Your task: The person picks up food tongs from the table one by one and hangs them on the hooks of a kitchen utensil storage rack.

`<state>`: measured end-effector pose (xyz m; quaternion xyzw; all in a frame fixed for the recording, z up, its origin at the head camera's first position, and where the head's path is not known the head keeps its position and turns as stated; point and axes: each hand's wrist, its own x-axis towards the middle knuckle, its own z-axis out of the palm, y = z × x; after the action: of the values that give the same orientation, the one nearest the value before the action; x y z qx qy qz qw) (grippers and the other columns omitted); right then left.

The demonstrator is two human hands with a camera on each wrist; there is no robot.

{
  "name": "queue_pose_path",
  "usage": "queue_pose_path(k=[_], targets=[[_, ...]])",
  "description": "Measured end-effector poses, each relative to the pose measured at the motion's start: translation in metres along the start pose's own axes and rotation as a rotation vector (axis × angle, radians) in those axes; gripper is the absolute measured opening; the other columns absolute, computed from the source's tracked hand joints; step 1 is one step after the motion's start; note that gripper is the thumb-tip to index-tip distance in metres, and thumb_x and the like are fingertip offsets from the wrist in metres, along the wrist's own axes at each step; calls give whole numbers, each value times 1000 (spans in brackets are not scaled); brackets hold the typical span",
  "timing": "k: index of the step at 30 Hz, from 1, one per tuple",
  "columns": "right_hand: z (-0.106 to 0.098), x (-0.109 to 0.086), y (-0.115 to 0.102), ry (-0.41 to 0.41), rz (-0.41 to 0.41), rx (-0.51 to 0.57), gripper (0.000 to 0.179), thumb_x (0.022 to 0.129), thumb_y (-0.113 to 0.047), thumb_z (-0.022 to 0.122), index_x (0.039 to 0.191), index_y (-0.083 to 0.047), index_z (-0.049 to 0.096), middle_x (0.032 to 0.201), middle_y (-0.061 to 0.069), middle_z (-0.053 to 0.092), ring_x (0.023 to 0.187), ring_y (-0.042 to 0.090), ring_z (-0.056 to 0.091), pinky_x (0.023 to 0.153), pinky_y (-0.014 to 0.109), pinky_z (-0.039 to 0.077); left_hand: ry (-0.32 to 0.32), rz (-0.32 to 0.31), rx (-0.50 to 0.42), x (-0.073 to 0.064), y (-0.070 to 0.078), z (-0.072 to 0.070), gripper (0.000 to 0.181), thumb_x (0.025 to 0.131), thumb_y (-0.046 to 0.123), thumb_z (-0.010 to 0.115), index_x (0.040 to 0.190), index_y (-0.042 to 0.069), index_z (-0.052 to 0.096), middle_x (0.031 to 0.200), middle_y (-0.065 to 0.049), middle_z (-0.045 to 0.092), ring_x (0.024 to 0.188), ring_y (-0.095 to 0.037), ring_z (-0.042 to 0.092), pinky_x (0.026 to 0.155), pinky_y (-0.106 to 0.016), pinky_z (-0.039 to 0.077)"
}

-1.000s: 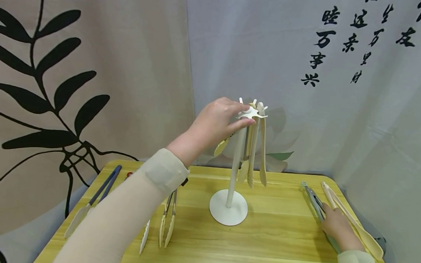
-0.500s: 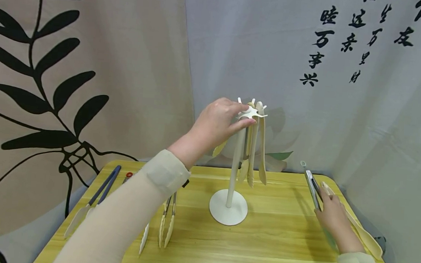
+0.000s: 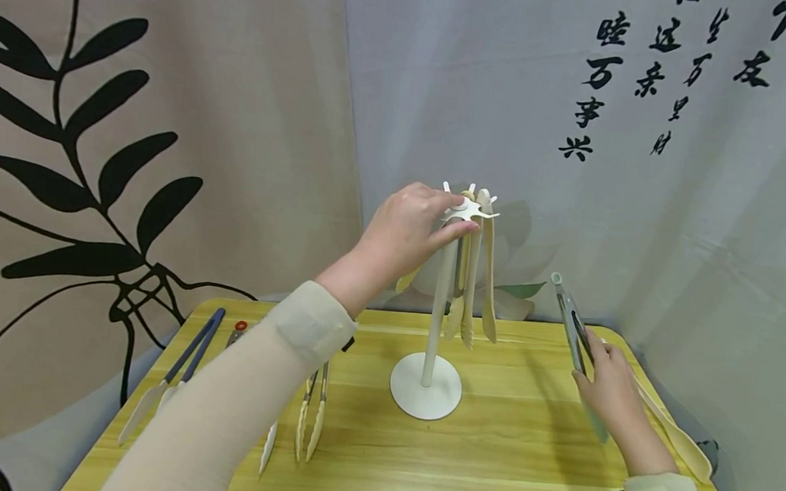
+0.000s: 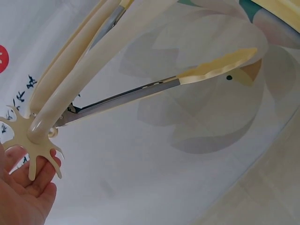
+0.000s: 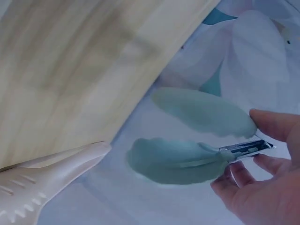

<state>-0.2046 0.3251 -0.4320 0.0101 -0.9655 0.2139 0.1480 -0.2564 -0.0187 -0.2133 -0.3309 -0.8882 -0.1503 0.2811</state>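
Note:
My left hand [image 3: 405, 220] holds the hooked top [image 4: 21, 133] of a white stand [image 3: 426, 392], fingers under the prongs in the left wrist view. From its hooks hang yellow-tipped metal tongs [image 4: 215, 68] and cream tongs [image 3: 489, 290]. Over the right side of the table, my right hand [image 3: 609, 382] grips a pair of metal tongs [image 3: 566, 315] by its arms, ring end raised and pointing away. Their two pale green scalloped heads [image 5: 178, 161] stand apart in the right wrist view. Beside that hand lie cream tongs [image 3: 683, 444] on the table.
On the left of the wooden table [image 3: 488, 450] lie blue-handled tongs [image 3: 197, 342], cream-tipped metal tongs [image 3: 313, 415] and white-tipped tongs [image 3: 269, 446], partly behind my left forearm. A printed curtain [image 3: 272, 115] rises behind the table's far edge.
My right hand has lifted the green-headed tongs and moved them up and to the left, their ring end now above the table's far edge. My left hand stays at the stand's top.

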Motion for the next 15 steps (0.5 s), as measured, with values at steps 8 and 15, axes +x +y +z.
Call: queue_pose_path(k=[8,15], targets=[[-7,2,-22,72,-47,24,84,85,-7,67,152,-11,17,126,36,39,100,49,48,75,58,44,28,7,-8,0,0,2,47,88,49,59,121,16,65,111,2,70,105,-17,60,93,-30,47],[-11,2,-40,165,-110,59,83,82,-3,69,151,-11,23,120,32,44,92,41,48,70,52,41,51,11,18,-1,0,4,48,88,50,58,121,15,65,112,1,70,107,-18,60,95,-30,47]])
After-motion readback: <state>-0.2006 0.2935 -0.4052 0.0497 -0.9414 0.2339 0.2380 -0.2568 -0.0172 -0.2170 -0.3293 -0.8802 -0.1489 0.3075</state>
